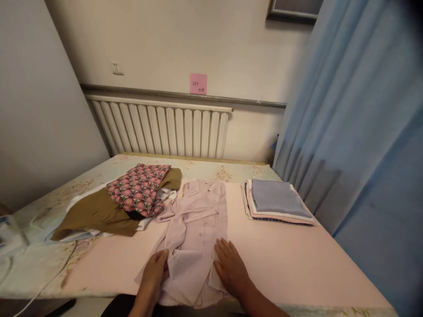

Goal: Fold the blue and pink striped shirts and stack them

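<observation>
A pale pink striped shirt (198, 220) lies lengthwise on the pink cloth-covered table (280, 255), collar away from me. My left hand (153, 275) rests on the shirt's near left part, its fingers curled round a fold of the fabric. Flat on the near right part of the shirt lies my right hand (231, 268), fingers stretched out and slightly apart, holding nothing.
A heap of unfolded clothes at the left has a brown garment (95, 213) and a floral pink one (140, 189) on top. A neat stack of folded clothes (277, 202) sits at the right. An iron (8, 235) stands at the far left. Blue curtain (363, 132) hangs right; radiator (161, 127) behind.
</observation>
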Demonstrator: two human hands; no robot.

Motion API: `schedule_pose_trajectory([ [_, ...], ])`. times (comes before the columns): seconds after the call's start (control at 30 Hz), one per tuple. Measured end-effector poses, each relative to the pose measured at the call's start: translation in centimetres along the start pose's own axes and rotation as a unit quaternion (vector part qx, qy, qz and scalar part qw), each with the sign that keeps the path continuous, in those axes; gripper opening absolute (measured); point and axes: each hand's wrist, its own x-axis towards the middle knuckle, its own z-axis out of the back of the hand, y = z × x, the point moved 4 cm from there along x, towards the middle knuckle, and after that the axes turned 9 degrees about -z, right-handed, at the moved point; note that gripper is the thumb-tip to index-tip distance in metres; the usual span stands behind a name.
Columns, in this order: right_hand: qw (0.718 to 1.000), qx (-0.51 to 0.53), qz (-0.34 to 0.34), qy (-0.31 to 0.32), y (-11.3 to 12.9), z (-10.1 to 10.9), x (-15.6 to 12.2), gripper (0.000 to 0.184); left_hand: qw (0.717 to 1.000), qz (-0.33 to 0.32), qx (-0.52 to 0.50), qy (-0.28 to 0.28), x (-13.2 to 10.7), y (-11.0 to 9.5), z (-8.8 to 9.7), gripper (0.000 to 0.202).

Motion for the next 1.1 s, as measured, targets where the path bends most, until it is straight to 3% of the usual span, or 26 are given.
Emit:
schedule_pose_trajectory([
  [0.17, 1.0, 0.005, -0.001, -0.003, 0.0, 0.1, 0.0, 0.044, 0.997, 0.048, -0.047, 0.035, -2.5, -0.2, -1.4, 0.043],
  [0.33, 1.0, 0.01, 0.003, -0.011, -0.1, 0.1, -0.1, 0.044, 0.995, 0.081, -0.056, 0.028, -2.9, 0.6, -2.7, 0.046],
  [0.43, 1.0, 0.012, -0.001, -0.003, -0.2, -0.1, -0.1, 0.044, 0.999, 0.026, -0.021, 0.031, -1.8, 0.1, -2.5, 0.039],
  [0.53, 1.0, 0.015, -0.007, 0.001, -0.2, 0.0, 0.0, 0.044, 0.991, -0.083, 0.102, 0.039, -0.6, -2.7, -0.9, 0.033],
  [0.63, 1.0, 0.017, -0.01, -0.001, -0.1, 0.1, 0.0, 0.043, 0.942, -0.196, 0.268, 0.053, -0.3, -6.7, 1.1, 0.036],
  [0.73, 1.0, 0.02, -0.006, -0.015, -0.1, 0.3, 0.0, 0.043, 0.855, -0.322, 0.405, 0.026, -1.2, -10.1, 2.5, 0.033],
  [0.83, 0.999, 0.02, -0.001, -0.025, 0.0, 0.5, 0.0, 0.043, 0.766, -0.41, 0.495, 0.034, -2.5, -11.6, 2.9, 0.032],
  [0.9, 1.0, 0.02, -0.003, -0.023, 0.0, 0.6, 0.0, 0.042, 0.746, -0.416, 0.519, 0.037, -3.0, -11.6, 3.2, 0.035],
  [1.0, 1.0, 0.022, -0.008, -0.013, 0.0, 0.7, 0.0, 0.042, 0.778, -0.365, 0.512, 0.017, -2.8, -11.3, 4.0, 0.038],
  [1.1, 1.0, 0.024, -0.007, -0.01, 0.0, 0.7, 0.0, 0.042, 0.85, -0.283, 0.442, 0.036, -2.2, -10.8, 5.0, 0.031],
])
